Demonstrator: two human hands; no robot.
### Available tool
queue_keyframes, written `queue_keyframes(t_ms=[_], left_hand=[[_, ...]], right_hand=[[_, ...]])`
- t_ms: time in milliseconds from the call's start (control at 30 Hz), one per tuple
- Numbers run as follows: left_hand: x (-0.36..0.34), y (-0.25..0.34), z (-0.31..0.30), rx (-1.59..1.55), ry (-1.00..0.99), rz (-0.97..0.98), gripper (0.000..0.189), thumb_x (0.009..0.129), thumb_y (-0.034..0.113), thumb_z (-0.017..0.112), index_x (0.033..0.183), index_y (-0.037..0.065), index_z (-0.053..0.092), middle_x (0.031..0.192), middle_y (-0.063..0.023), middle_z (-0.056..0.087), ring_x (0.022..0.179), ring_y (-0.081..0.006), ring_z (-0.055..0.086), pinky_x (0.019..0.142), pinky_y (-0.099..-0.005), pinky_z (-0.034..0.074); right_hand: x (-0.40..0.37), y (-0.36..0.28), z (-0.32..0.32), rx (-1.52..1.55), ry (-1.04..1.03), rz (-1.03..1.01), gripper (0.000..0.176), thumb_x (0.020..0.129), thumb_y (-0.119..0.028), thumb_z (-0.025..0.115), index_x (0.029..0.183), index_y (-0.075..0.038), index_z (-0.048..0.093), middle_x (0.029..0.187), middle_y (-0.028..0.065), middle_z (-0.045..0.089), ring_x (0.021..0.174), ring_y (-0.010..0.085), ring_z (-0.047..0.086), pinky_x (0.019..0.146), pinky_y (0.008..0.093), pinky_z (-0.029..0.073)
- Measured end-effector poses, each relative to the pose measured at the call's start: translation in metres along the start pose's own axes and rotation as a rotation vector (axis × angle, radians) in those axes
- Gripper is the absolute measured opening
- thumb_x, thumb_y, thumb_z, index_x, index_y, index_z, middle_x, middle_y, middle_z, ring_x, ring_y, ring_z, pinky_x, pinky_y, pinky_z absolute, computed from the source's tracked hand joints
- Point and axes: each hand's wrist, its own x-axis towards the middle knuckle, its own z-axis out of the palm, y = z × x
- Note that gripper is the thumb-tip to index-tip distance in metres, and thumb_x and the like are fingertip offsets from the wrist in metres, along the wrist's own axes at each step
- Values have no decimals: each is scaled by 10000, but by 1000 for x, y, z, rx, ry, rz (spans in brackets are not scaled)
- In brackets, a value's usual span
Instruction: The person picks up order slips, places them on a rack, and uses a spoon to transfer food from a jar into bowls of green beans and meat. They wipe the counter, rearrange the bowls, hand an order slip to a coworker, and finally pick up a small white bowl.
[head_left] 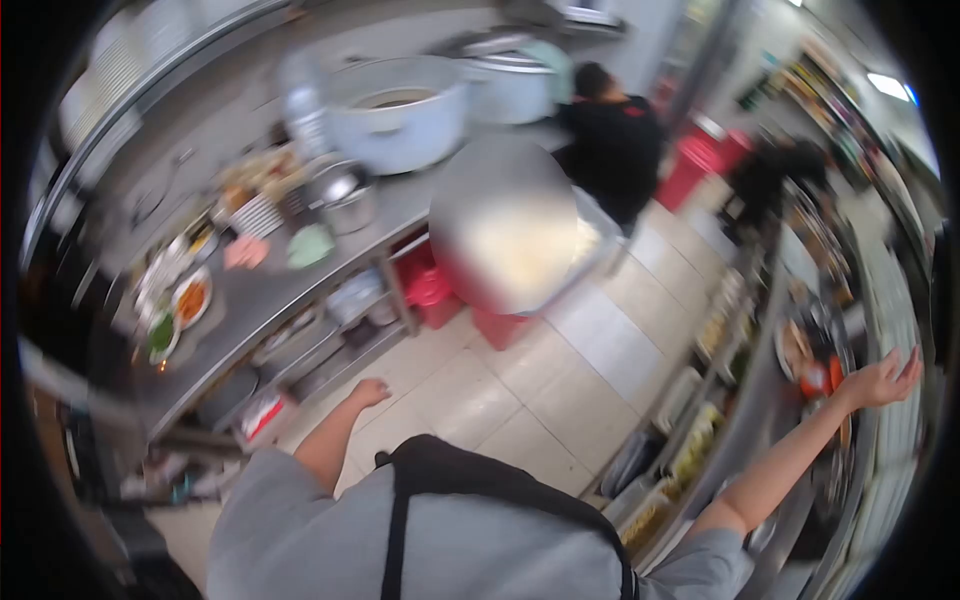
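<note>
Over the tiled floor, beside the left counter's lower shelf, my left hand [373, 392] hangs with its fingers curled; whether it holds anything is too small to tell. My right hand [884, 380] reaches out over the right-hand counter, palm up, fingers apart, with nothing in it. Just left of it lies an orange-red item [818, 378] near a round dish [795, 350]. Below the right forearm are food trays with yellow and green contents [690, 455].
A steel counter [290, 290] on the left bears a large pot [395, 115], a smaller metal pot [350, 205] and plates of food [190, 298]. Ahead, a red bin [495, 325] stands under a blurred pale load. A person in black [620, 150] stands beyond; another dark figure [775, 175] is farther right.
</note>
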Motion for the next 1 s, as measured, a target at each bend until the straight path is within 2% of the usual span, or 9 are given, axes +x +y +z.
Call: queue_keyframes(t_ms=[367, 433, 467, 533, 567, 633, 767, 867, 1000], left_hand=[[-247, -259, 49, -344, 395, -616, 305, 698, 311, 595, 907, 90, 617, 845, -105, 621, 764, -258, 593, 727, -350, 468], [-317, -325, 101, 141, 308, -534, 199, 711, 228, 597, 829, 68, 604, 716, -97, 621, 594, -246, 599, 586, -367, 500], [-350, -317, 99, -490, 319, -1025, 307, 752, 344, 496, 684, 72, 620, 680, -106, 618, 683, -245, 597, 673, -374, 476], [-411, -363, 142, -834, 333, -1246, 218, 768, 242, 592, 767, 26, 564, 617, -130, 571, 485, -252, 578, 386, -347, 477], [-433, -345, 142, -643, 316, -1272, 310, 780, 321, 496, 667, 48, 588, 576, -102, 596, 505, -200, 601, 515, -319, 507], [-464, -344, 160, -881, 332, -1364, 238, 802, 239, 494, 703, 27, 541, 598, -134, 587, 485, -219, 596, 381, -343, 486], [-465, -349, 168, -1138, 421, -1443, 160, 791, 193, 507, 795, 35, 533, 688, -143, 595, 515, -227, 599, 397, -352, 484], [-425, -362, 140, 288, 112, -503, 163, 786, 193, 512, 836, 42, 551, 717, -115, 597, 535, -214, 601, 416, -339, 487], [-359, -380, 86, -655, 465, -766, 184, 758, 198, 589, 871, 53, 595, 702, -72, 600, 548, -174, 597, 426, -308, 484]], right_hand=[[-370, -377, 82, 932, -1078, 424, 218, 806, -12, 502, 1019, -30, 547, 1173, 121, 431, 1051, 219, 455, 789, 285, 424], [-397, -442, 74, 978, -1168, 421, 213, 782, -22, 530, 990, -41, 572, 1158, 142, 438, 1053, 252, 451, 839, 335, 393], [-405, -470, 74, 948, -1199, 333, 192, 774, -28, 537, 959, -40, 587, 1151, 152, 441, 1057, 274, 445, 874, 356, 361], [-434, -511, 87, 993, -1231, 273, 190, 762, -33, 553, 946, -48, 594, 1132, 156, 444, 1027, 283, 455, 878, 335, 353], [-444, -528, 93, 1026, -1312, 366, 202, 752, -26, 555, 948, -56, 596, 1126, 154, 446, 1008, 286, 462, 868, 333, 360], [-476, -545, 117, 992, -1301, 262, 219, 733, -33, 557, 946, -59, 599, 1116, 152, 447, 997, 294, 466, 856, 346, 369], [-524, -562, 183, 840, -1279, 90, 191, 718, -68, 580, 908, -59, 601, 1081, 155, 476, 983, 326, 463, 842, 373, 378], [-544, -575, 227, 763, -1292, 61, 200, 726, -84, 575, 923, -72, 602, 958, 137, 547, 934, 305, 502, 810, 363, 396], [-579, -592, 279, 681, -1481, 103, 143, 745, -124, 560, 852, -64, 633, 844, 159, 588, 808, 332, 550, 727, 370, 439]])
